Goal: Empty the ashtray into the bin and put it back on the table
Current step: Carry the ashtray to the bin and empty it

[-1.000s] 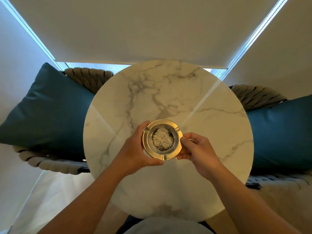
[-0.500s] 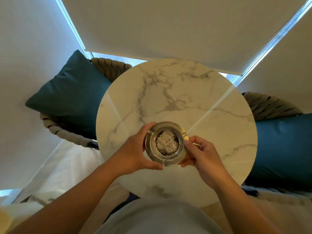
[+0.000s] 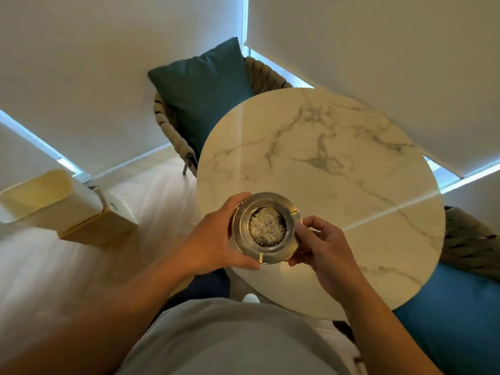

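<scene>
A round metal ashtray (image 3: 244, 246) filled with grey-white ash is held level over the near left edge of the round marble table (image 3: 338, 163). My left hand (image 3: 213, 239) grips its left rim, thumb under the near side. My right hand (image 3: 324, 247) pinches its right rim with the fingertips. An open cream bin (image 3: 40, 201) stands on the floor at the far left, well apart from the ashtray.
A woven chair with a teal cushion (image 3: 205, 96) stands behind the table on the left. Another woven chair (image 3: 476, 244) with a blue cushion sits at the right. White blinds hang behind. Pale floor lies between the table and the bin.
The view has swung left, bringing the bin into sight. The ashtray, held in both hands, has moved from the table's middle to its near left edge.
</scene>
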The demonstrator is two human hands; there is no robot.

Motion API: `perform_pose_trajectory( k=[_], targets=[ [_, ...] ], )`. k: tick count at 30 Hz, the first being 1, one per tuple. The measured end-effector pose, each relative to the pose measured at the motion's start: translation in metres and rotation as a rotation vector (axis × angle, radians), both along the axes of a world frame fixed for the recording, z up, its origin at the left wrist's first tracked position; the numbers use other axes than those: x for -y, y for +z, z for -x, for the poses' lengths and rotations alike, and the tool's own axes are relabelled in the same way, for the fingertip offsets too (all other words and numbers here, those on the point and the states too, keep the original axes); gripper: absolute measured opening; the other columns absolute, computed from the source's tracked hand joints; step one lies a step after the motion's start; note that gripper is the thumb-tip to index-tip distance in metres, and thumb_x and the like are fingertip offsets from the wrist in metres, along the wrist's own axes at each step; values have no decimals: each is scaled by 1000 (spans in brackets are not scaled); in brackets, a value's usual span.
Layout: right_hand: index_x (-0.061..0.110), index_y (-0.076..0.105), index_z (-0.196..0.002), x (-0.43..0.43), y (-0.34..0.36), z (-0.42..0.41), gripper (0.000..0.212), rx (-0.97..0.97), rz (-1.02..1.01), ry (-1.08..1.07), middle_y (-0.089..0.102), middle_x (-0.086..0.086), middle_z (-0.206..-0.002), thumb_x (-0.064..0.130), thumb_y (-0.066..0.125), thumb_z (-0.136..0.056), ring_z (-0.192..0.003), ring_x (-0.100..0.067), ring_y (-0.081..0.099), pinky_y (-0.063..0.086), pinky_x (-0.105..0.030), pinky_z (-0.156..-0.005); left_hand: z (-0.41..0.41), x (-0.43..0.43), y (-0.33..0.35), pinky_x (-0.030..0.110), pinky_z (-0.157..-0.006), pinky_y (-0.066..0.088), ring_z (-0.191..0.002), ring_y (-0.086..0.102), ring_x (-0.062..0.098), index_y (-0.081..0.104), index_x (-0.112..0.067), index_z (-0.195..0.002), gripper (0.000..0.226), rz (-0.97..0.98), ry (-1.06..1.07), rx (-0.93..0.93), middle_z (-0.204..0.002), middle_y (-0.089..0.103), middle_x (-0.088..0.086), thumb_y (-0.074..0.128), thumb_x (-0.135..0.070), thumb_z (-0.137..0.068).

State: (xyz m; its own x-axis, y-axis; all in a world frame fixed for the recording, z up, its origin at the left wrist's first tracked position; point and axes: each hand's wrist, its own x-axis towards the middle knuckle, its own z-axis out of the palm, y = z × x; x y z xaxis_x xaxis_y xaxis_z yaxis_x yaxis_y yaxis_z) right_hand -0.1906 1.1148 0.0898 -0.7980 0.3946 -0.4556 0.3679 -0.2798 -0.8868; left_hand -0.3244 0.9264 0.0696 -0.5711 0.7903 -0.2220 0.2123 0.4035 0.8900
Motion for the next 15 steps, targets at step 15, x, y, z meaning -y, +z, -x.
perform_pose_trajectory(
  k=[15],
  targets=[
    [7,66,-86,79,-4,100,18,52,-42,515,71,-20,-75,17,56,-96,-61,-31,66,54,-37,-55,-3,122,7,37,-106,48,-123,52,-2,27,-42,-146,121,11,463,24,-132,54,-24,95,-50,-46]
  ],
)
